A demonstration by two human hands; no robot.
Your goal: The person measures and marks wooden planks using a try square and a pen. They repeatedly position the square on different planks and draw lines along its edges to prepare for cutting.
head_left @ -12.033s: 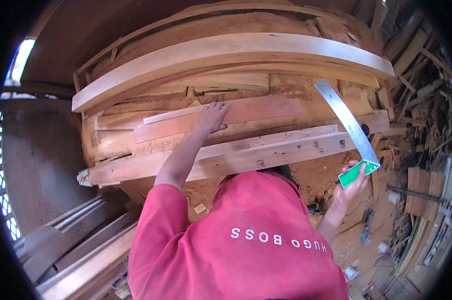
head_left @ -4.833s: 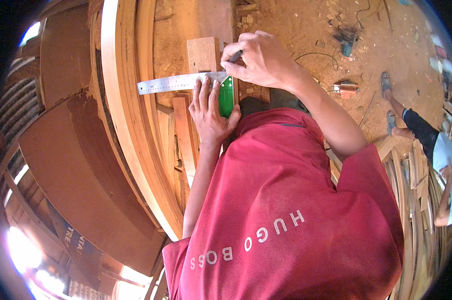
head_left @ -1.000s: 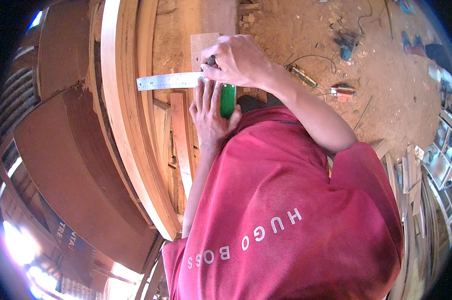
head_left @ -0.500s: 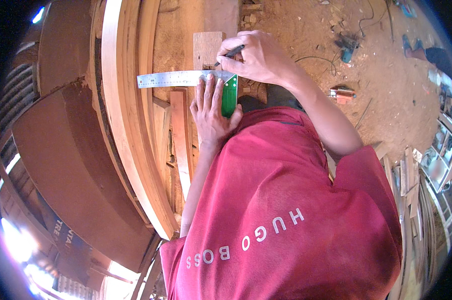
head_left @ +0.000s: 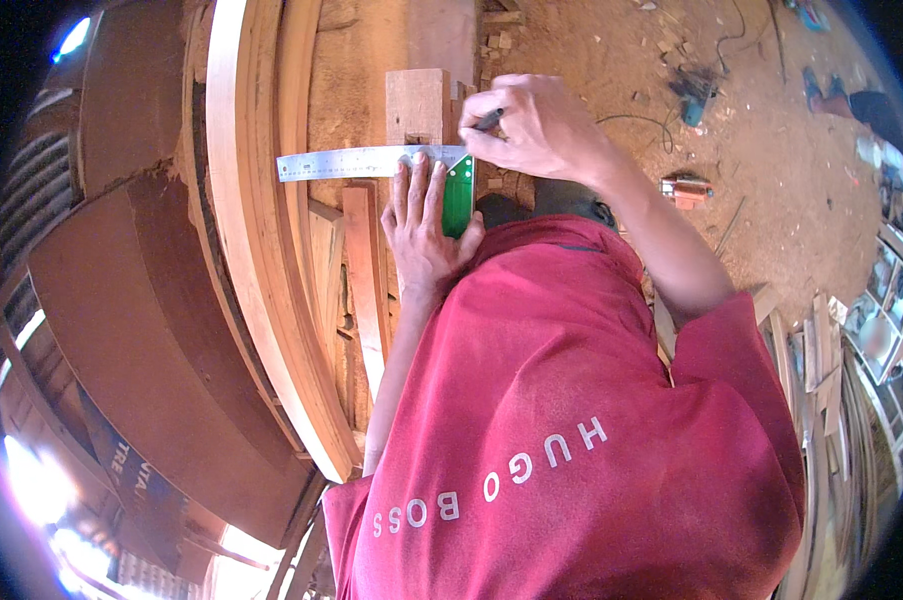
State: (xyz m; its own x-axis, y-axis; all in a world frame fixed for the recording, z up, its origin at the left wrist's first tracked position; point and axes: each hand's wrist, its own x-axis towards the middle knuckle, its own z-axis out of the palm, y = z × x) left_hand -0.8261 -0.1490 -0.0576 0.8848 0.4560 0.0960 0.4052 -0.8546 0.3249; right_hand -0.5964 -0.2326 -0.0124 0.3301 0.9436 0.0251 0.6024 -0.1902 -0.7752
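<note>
A try square lies across a wooden piece (head_left: 417, 100) that has a small notch cut in it. The metal blade (head_left: 341, 162) of the square reaches left over the neighbouring boards, and its green stock (head_left: 457, 198) rests along the wood's right side. My left hand (head_left: 423, 228) presses on the square, fingertips on the blade and thumb beside the stock. In my right hand (head_left: 531, 128) is a dark pencil-like marker (head_left: 488, 121), mostly hidden by the fingers. That hand is just right of the wood, near the blade's right end.
Long timber boards (head_left: 261, 220) run along the left of the workbench, with a shorter reddish strip (head_left: 364, 260) beside them. Scrap strips (head_left: 821, 380) are stacked at right. On the dusty floor lie a power tool (head_left: 691, 108), a cable and an orange-brown block (head_left: 687, 190). Someone's feet (head_left: 828, 100) show far right.
My right hand has drawn to the right and slightly nearer, lifting the marker away from the wood by the blade. My left hand still holds the square in place.
</note>
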